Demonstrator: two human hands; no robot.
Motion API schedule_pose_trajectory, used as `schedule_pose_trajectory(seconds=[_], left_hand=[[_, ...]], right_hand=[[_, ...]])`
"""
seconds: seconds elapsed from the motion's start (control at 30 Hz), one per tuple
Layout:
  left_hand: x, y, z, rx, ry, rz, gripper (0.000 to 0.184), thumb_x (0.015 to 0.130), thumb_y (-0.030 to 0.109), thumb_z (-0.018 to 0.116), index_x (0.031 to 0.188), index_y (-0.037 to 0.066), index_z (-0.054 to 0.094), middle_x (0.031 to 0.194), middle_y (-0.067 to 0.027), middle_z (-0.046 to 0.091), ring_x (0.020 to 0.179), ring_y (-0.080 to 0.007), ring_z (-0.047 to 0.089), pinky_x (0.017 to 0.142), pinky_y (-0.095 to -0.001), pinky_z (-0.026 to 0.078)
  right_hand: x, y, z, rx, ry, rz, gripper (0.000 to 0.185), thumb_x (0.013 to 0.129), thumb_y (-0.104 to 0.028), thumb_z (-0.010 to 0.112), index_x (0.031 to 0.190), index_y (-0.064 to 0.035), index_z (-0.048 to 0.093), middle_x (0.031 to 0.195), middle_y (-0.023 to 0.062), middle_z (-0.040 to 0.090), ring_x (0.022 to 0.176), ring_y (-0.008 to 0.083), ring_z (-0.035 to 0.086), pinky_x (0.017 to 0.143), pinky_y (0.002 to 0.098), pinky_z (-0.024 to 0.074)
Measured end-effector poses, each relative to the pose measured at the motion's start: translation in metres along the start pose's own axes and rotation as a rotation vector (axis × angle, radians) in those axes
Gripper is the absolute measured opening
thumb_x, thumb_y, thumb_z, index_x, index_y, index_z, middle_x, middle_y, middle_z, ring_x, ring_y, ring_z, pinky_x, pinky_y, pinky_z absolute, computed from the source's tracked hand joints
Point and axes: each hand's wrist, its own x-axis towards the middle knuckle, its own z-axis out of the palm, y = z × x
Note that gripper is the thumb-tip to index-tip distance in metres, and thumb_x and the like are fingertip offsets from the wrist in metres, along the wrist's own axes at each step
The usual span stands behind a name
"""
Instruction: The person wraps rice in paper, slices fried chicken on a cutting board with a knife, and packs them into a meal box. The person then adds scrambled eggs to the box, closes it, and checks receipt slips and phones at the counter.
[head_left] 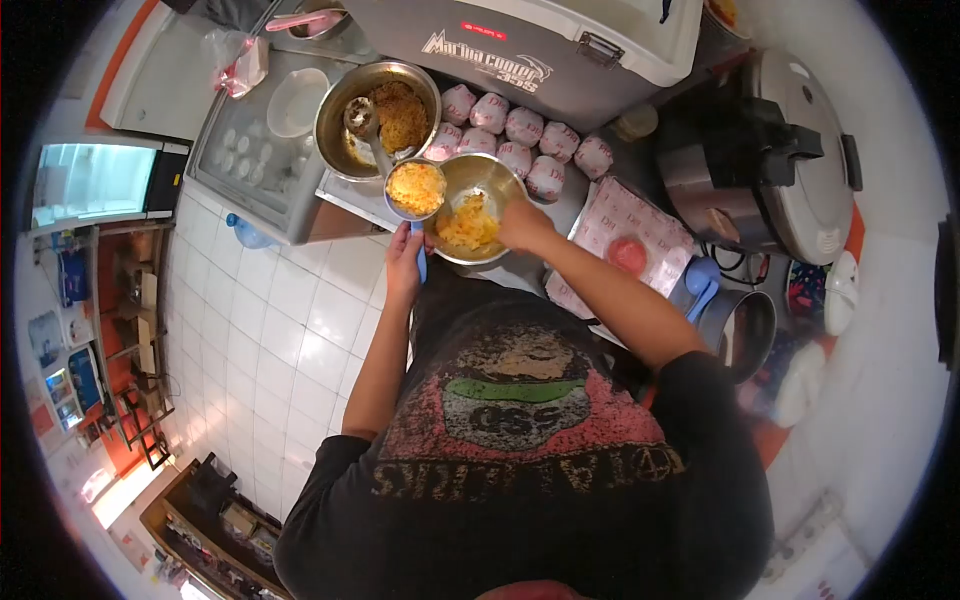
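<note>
My left hand (pixel 403 262) is closed round the blue handle of a ladle (pixel 420 258). Its round cup is heaped with shredded yellow-orange food (pixel 415 188) and stands at the left rim of a steel mixing bowl (pixel 455 180). More yellow food (pixel 468 224) lies in the bottom of that bowl. Over the bowl's right side is my right hand (pixel 527 227), its fingers curled and partly hidden, so what they hold cannot be made out. Behind it to the left, a larger steel bowl (pixel 330 130) holds browned food and a serving spoon (pixel 367 125).
Several paper-wrapped round packets (pixel 523 126) sit behind the bowl, before a grey cooler (pixel 450 50). On the right are printed wrapping sheets (pixel 640 215) with a round pink item (pixel 627 256), a large cooker (pixel 720 160), and a pot (pixel 755 330) beside blue scoops (pixel 702 280).
</note>
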Motion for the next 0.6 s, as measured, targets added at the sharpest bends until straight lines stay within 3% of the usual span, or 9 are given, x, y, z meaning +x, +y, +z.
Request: schedule_pose_trajectory(seconds=[0.03,0.1,0.23,0.3,0.43,0.6], left_hand=[[0.000,0.001,0.000,0.006,-0.003,-0.002,0.029,0.100,0.020,0.053,0.121,-0.001,0.053,0.081,-0.0030,0.057,0.076,-0.0112,0.053,0.072,-0.0260,0.044],[-0.001,0.003,0.001,-0.027,-0.003,-0.018,0.028,0.100,0.019,0.053,0.119,0.000,0.054,0.081,-0.0033,0.057,0.076,-0.0115,0.053,0.072,-0.0266,0.044],[0.001,0.000,-0.005,-0.014,-0.005,-0.023,0.025,0.099,0.018,0.053,0.117,0.001,0.054,0.081,-0.0035,0.057,0.076,-0.0117,0.054,0.073,-0.0269,0.044],[-0.001,0.003,-0.003,-0.017,0.007,-0.023,0.023,0.099,0.018,0.052,0.115,0.001,0.054,0.081,-0.0036,0.057,0.075,-0.0120,0.054,0.071,-0.0263,0.044],[-0.004,0.008,-0.001,-0.006,0.055,-0.048,0.028,0.100,0.018,0.053,0.122,0.001,0.051,0.079,-0.0018,0.057,0.066,-0.0078,0.055,0.058,-0.0223,0.046],[-0.011,0.024,0.007,0.112,0.093,-0.026,0.035,0.099,0.015,0.050,0.130,-0.001,0.048,0.081,-0.0043,0.058,0.057,-0.0093,0.055,0.042,-0.0237,0.043]], right_hand=[[0.010,0.001,0.015,0.055,-0.054,0.022,0.023,0.075,-0.018,0.066,0.089,-0.0012,0.074,0.087,0.0184,0.072,0.081,0.0303,0.071,0.069,0.0431,0.0553],[0.047,0.013,0.066,0.172,0.274,-0.155,0.021,0.081,-0.017,0.065,0.090,0.0003,0.074,0.077,0.0170,0.070,0.069,0.0249,0.070,0.065,0.0394,0.0538],[0.048,0.009,0.063,0.539,0.213,-0.220,0.021,0.086,-0.015,0.063,0.095,0.0003,0.075,0.071,0.0117,0.069,0.059,0.0186,0.065,0.057,0.0343,0.0505],[0.031,0.006,0.045,0.936,0.066,-0.095,0.020,0.088,-0.014,0.064,0.097,-0.0001,0.075,0.071,0.0065,0.069,0.055,0.0127,0.060,0.051,0.0285,0.0450],[0.026,0.020,0.038,0.995,0.163,-0.119,0.022,0.088,-0.017,0.064,0.100,-0.0016,0.075,0.071,0.0035,0.069,0.052,0.0104,0.055,0.048,0.0255,0.0410],[-0.022,0.033,0.003,0.927,0.287,-0.134,0.027,0.090,-0.019,0.064,0.107,-0.0001,0.073,0.074,0.0018,0.069,0.061,0.0079,0.056,0.057,0.0241,0.0448]])
